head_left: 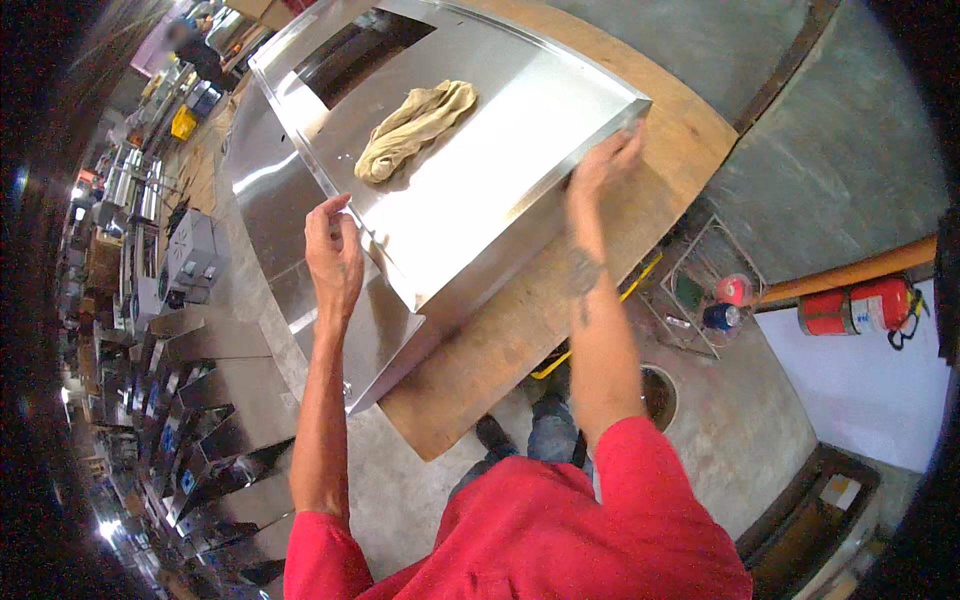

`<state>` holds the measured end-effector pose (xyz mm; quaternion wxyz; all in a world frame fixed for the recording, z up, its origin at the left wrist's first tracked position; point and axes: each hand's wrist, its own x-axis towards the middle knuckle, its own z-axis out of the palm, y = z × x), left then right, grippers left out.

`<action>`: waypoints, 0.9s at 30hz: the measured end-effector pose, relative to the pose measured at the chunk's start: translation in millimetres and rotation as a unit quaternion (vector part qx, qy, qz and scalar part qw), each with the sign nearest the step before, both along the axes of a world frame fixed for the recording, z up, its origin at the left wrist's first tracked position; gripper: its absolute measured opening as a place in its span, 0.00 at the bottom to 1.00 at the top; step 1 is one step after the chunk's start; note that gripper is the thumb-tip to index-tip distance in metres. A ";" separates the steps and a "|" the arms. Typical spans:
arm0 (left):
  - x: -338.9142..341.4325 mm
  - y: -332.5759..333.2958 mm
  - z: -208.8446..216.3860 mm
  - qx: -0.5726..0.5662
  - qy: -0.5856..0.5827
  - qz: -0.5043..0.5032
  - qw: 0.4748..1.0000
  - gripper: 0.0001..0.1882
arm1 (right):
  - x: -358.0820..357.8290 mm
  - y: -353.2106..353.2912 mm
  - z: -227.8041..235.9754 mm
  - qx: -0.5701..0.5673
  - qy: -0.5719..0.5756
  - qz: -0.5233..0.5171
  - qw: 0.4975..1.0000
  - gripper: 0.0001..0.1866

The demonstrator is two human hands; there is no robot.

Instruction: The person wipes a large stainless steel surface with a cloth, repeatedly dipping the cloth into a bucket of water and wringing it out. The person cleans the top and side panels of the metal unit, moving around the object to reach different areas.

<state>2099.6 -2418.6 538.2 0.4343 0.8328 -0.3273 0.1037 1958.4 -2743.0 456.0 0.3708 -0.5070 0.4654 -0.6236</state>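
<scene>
A large stainless steel box-like piece [500,170] with raised rims and a rectangular opening [365,50] lies before me. Its top carries a crumpled tan cloth [415,130]. My left hand [333,255] is at the left rim, fingers loosely bent and apart, the fingertips beside the metal edge. At the right front corner, my right hand [605,165] lies along the rim with its fingers stretched out, slightly blurred. Neither hand is closed round the metal. The underside of the right hand is hidden.
Under the metal piece is a wooden tabletop [470,380]. A red fire extinguisher [855,307] hangs at the right, near a wire rack [705,260] with small containers. Stacked metal parts [215,420] crowd the left floor. Another person [195,50] stands far back left.
</scene>
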 end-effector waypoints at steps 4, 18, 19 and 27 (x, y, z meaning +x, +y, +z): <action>34.5 -11.6 -43.0 0.085 -0.072 0.132 0.985 0.24 | 9.1 44.1 -4.8 -0.019 0.015 0.010 1.000 0.28; 51.1 -25.4 -58.7 0.113 -0.055 0.153 0.980 0.25 | -5.9 -63.5 -65.4 0.021 -0.053 0.042 0.997 0.27; 51.3 -27.5 -58.7 0.111 -0.058 0.140 0.982 0.25 | -8.3 -69.8 -100.0 0.056 -0.061 0.055 0.995 0.27; 52.0 -12.4 -57.6 0.134 -0.037 0.175 0.975 0.24 | 9.0 -55.9 -74.1 0.138 -0.108 0.022 0.984 0.26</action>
